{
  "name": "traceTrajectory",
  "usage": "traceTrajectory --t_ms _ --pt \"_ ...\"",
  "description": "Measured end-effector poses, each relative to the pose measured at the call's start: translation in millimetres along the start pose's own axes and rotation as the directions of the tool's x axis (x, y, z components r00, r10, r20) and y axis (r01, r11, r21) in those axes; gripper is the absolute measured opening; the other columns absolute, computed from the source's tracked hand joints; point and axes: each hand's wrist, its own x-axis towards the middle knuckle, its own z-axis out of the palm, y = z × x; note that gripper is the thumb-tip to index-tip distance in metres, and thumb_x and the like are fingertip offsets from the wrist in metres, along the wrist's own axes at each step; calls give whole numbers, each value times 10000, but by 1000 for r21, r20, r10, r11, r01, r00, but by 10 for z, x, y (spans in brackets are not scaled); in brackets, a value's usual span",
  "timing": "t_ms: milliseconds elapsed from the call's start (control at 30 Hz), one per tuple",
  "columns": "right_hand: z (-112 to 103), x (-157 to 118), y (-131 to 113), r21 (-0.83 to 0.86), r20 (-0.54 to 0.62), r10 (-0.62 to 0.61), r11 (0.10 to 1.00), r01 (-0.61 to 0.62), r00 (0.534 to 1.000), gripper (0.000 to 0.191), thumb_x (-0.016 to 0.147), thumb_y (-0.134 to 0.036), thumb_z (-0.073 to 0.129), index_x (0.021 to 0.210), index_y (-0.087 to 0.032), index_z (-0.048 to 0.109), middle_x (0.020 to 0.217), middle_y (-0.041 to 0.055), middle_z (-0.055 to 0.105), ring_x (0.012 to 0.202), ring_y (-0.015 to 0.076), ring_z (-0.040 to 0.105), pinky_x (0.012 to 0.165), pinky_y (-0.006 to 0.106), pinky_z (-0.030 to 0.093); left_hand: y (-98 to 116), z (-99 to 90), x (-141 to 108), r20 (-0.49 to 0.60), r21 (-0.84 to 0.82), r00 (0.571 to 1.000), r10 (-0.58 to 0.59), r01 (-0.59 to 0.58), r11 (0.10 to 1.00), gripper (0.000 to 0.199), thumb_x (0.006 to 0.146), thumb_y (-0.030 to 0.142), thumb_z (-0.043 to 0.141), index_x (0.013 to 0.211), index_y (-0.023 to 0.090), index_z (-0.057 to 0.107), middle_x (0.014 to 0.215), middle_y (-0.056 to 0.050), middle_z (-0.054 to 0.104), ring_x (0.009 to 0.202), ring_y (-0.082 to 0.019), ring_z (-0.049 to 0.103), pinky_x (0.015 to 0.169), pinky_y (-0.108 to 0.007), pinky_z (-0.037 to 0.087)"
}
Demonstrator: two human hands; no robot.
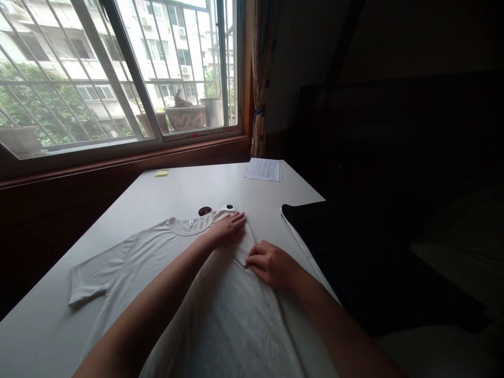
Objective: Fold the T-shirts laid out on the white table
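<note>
A white short-sleeved T-shirt [153, 252] lies on the white table [149, 197], its neckline toward the window and its left-hand sleeve spread out. The shirt's right side is folded inward. My left hand [228, 229] rests flat on the shirt beside the collar, fingers stretched out. Lower and to the right, my right hand [270, 262] pinches the edge of the folded sleeve between thumb and fingers. Just beyond the collar are a dark brown round object [205, 211] and a white roll-like object [229, 208], both partly covered.
Papers [263, 169] lie at the table's far right corner, and yellow notes [161, 172] near the far left corner. A black cloth [338, 247] overlaps the right edge. Behind the table are a barred window and a curtain [260, 79].
</note>
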Motion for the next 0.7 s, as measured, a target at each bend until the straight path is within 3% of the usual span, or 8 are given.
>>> traceTrajectory --t_ms 167,333,433,533,633,700 --pt "-46 -1 -12 5 36 -38 999 38 999 215 867 -182 703 1039 -266 800 962 38 717 899 185 639 861 333 500 32 -1 56 132 17 988 -80 78 997 609 1074 498 274 1598 187 280 1678 -114 207 1555 -285 195 1237 -522 218" --pt "-129 -3 -74 59 30 -40 998 38 999 184 874 -199 692 1011 -248 804 906 38 717 908 199 629 894 342 514 -26 4 74 114 22 993 -45 43 999 626 1066 518 291 1602 196 264 1680 -116 217 1551 -289 215 1229 -518 235" --pt "-144 -10 -71 81 -41 -13 997 17 999 201 907 -176 638 1034 -218 788 937 58 712 948 205 626 901 334 530 -93 11 45 -29 37 999 -32 33 999 581 1055 425 386 1570 161 334 1652 -151 309 1490 -299 360 1188 -494 328" --pt "-121 -12 -24 33 -136 57 998 -53 989 250 938 -153 590 1125 -187 752 1041 87 697 1003 213 619 940 354 526 -152 -8 -9 -148 51 988 -46 54 997 406 1022 260 435 1397 182 571 1503 -127 537 1332 -276 537 1090 -443 452" --pt "-87 -7 24 -23 -118 98 995 -102 988 226 941 -143 597 1099 -186 753 1010 78 694 1003 220 608 949 365 521 -186 -33 -62 -146 50 989 -28 36 998 309 1005 201 440 1151 222 712 1296 -82 679 1194 -236 613 993 -384 517" --pt "-74 -3 38 -49 -74 117 991 -121 990 169 924 -140 632 1012 -192 767 961 66 691 976 219 603 926 355 525 -197 -32 -80 -138 51 990 -12 20 998 289 1007 222 453 1142 230 708 1280 -69 686 1185 -228 612 985 -367 523"
